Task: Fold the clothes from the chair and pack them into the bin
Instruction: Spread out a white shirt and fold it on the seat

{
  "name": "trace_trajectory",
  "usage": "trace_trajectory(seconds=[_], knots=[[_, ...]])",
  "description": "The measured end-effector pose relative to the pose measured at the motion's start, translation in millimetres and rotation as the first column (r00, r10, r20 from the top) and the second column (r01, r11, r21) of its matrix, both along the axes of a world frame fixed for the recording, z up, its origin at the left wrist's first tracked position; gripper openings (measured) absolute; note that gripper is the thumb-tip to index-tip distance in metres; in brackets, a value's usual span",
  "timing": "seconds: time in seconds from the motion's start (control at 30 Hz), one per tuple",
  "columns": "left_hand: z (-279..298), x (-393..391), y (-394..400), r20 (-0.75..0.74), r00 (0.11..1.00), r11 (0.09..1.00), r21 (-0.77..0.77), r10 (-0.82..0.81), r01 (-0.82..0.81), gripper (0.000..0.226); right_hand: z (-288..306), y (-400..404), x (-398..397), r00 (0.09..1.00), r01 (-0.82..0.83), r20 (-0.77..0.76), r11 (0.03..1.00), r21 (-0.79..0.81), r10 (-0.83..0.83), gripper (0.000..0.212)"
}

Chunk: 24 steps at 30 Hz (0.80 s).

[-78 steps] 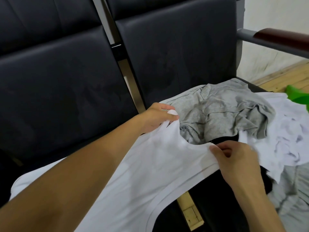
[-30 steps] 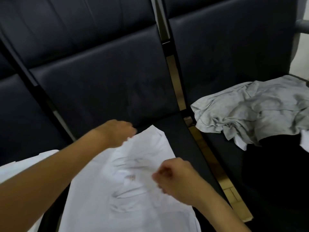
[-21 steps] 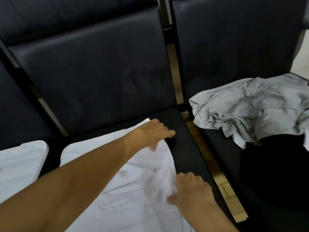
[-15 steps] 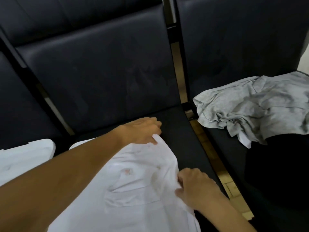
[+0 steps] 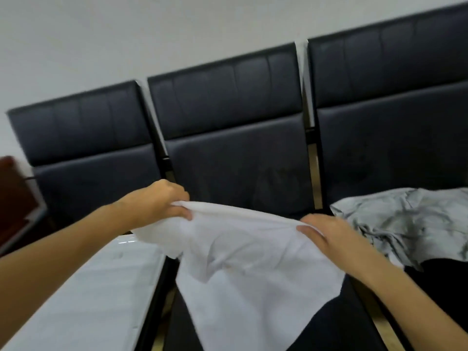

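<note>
A white shirt (image 5: pixel 243 264) hung rumpled over the middle chair seat (image 5: pixel 336 323), its top edge pinched by the left hand (image 5: pixel 162 206) and right hand (image 5: pixel 326 234); motion blurred its lower folds.

The scene is viewed from one head-worn camera, aimed forward and slightly downward, near the black seats (image 5: pixel 235 173).

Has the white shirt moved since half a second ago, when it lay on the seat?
Yes. The white shirt now hangs lifted above the middle seat, its top edge before the backrest.
</note>
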<state>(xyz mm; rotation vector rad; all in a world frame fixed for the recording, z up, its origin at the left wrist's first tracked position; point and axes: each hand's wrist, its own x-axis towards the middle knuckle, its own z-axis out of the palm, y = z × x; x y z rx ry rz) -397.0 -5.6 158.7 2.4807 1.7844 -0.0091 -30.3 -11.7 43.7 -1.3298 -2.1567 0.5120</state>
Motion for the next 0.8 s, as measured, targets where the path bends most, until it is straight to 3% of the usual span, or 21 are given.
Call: trace_trajectory(seconds=[0.07, 0.1, 0.23, 0.37, 0.43, 0.5, 0.57, 0.63, 0.8], knots=[[32.6, -14.1, -30.4, 0.002, 1.000, 1.000, 0.018, 0.007, -0.007, 0.044, 51.3, 0.9, -1.6, 0.978, -0.031, 0.209, 0.999, 0.045, 0.021, 0.035], [52.1, -20.9, -52.4, 0.016, 1.000, 0.999, 0.052, 0.010, -0.011, 0.043, 83.1, -3.7, -1.8, 0.973, -0.033, 0.229, 0.999, 0.021, 0.027, 0.029], [109.5, -32.0, -126.3, 0.164, 0.986, 0.982, 0.187, -0.006, -0.025, 0.060, 185.8, -37.9, 6.8, 0.986, -0.159, 0.053, 0.985, 0.060, 0.156, 0.021], [149.7, -28.7, -194.3, 0.382, 0.924, 0.966, 0.238, 0.002, -0.100, 0.022, 257.2, -81.3, 15.0, 0.934, -0.342, 0.074, 0.935, -0.097, 0.349, 0.013], [161.2, -31.4, -221.2, 0.457, 0.890, 0.977, 0.191, -0.006, -0.092, 0.019, 277.9, -94.0, 20.1, 0.912, -0.400, 0.034, 0.905, -0.146, 0.409, 0.020], [164.7, -33.0, -236.9, 0.516, 0.857, 0.984, 0.153, -0.006, -0.085, 0.026, 285.9, -100.3, 22.2, 0.905, -0.418, -0.008, 0.888, -0.190, 0.425, 0.033], [158.7, -33.3, -238.4, 0.571, 0.821, 0.990, 0.116, 0.004, -0.085, 0.018, 282.8, -97.2, 22.9, 0.908, -0.410, -0.021, 0.879, -0.241, 0.418, 0.042], [140.7, -33.2, -227.7, 0.565, 0.824, 0.992, 0.085, 0.031, -0.096, 0.008, 267.5, -88.9, 19.3, 0.917, -0.384, -0.011, 0.874, -0.298, 0.399, 0.034], [58.7, -38.8, -161.6, 0.480, 0.867, 0.991, -0.054, 0.133, -0.122, 0.010, 194.8, -44.0, 0.9, 0.929, -0.291, 0.090, 0.857, -0.425, 0.359, 0.017]])
